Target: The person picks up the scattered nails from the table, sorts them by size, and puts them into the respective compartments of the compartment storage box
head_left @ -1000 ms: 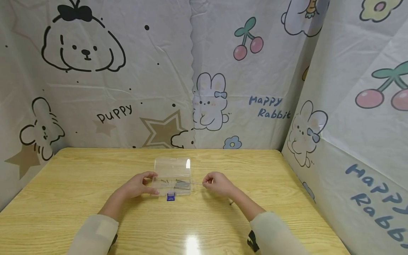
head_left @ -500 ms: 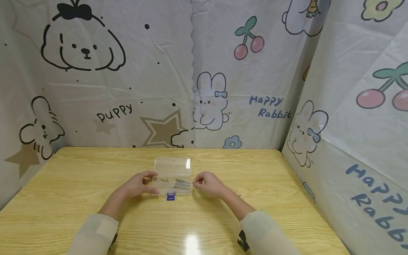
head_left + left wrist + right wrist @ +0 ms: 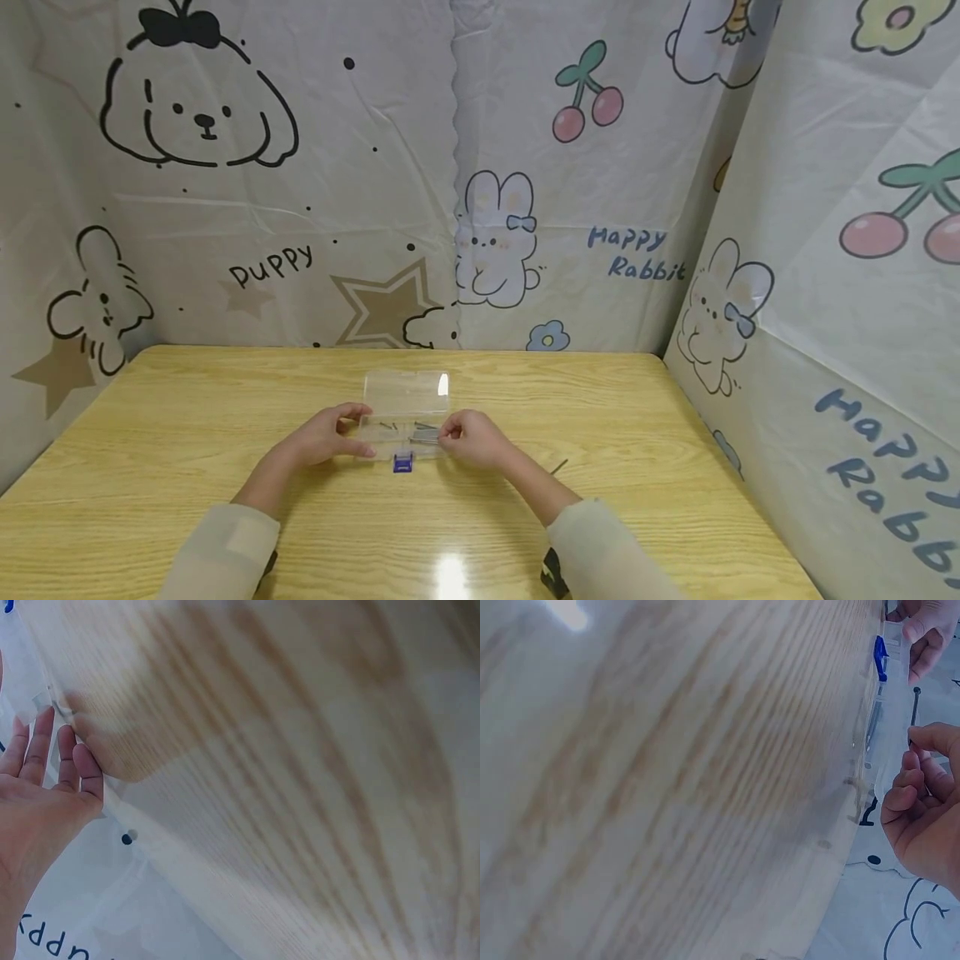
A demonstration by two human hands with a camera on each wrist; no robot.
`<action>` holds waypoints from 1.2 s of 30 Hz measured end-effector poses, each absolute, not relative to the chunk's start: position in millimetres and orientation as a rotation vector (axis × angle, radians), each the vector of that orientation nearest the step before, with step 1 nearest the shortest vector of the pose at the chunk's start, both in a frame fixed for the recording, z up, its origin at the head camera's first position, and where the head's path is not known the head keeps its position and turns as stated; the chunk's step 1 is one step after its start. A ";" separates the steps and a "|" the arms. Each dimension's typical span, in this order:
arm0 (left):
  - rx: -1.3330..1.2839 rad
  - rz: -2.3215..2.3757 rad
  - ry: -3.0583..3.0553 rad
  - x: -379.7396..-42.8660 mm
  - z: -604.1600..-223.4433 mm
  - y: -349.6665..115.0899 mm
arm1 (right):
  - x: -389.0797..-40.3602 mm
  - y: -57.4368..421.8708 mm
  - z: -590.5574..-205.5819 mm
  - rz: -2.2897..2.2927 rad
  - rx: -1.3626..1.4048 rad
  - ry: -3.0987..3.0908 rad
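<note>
A clear plastic box [image 3: 386, 450] with a blue latch [image 3: 402, 463] stands on the table, its lid [image 3: 406, 392] raised at the back. My left hand [image 3: 322, 435] holds the box's left end, thumb at the front, fingers behind. Between the thumb and fingertips of my right hand [image 3: 472, 437] is pinched a thin metal nail [image 3: 916, 707], head pointing away, over the box's right compartment. Long nails [image 3: 426, 435] lie in that compartment, partly hidden by the right fingers. A few short nails [image 3: 387, 426] are in the left compartment.
One more nail [image 3: 559, 467] lies on the wooden table [image 3: 360, 542] beside my right forearm, partly covered by it. Printed cloth [image 3: 315, 192] hangs behind the table and along its right side.
My right hand has moved left with the nail, from beside the box to over its right end. More of the loose nail on the table shows. The left hand stays put.
</note>
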State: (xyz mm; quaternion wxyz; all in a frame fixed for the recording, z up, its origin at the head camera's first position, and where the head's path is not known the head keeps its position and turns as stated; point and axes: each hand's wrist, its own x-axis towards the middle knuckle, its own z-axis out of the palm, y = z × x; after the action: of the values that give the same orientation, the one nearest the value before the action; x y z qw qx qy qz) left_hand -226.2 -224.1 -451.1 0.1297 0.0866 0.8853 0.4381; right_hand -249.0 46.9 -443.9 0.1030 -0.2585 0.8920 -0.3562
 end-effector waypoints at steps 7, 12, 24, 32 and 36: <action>0.260 1.270 2.570 -227.3 -452.3 -225.5 | -245.8 42.4 -445.9 -1.079 -0.744 2.627; 0.234 1.270 2.577 -227.4 -452.5 -224.8 | -245.1 42.6 -448.2 -1.128 -0.726 2.612; 0.236 1.253 2.580 -225.5 -449.6 -222.7 | -245.7 43.3 -450.4 -1.154 -0.666 2.591; 0.245 1.250 2.581 -226.0 -450.2 -223.1 | -244.9 44.9 -451.3 -1.154 -0.683 2.585; 0.257 1.252 2.583 -226.7 -451.6 -223.7 | -245.4 45.0 -453.3 -1.161 -0.654 2.577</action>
State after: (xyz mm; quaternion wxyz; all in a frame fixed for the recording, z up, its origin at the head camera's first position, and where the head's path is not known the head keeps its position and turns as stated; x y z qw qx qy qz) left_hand -226.7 -223.7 -451.6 0.1297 0.0886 0.8887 0.4307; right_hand -245.4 45.0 -453.3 0.1199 -0.2239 0.8819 -0.3972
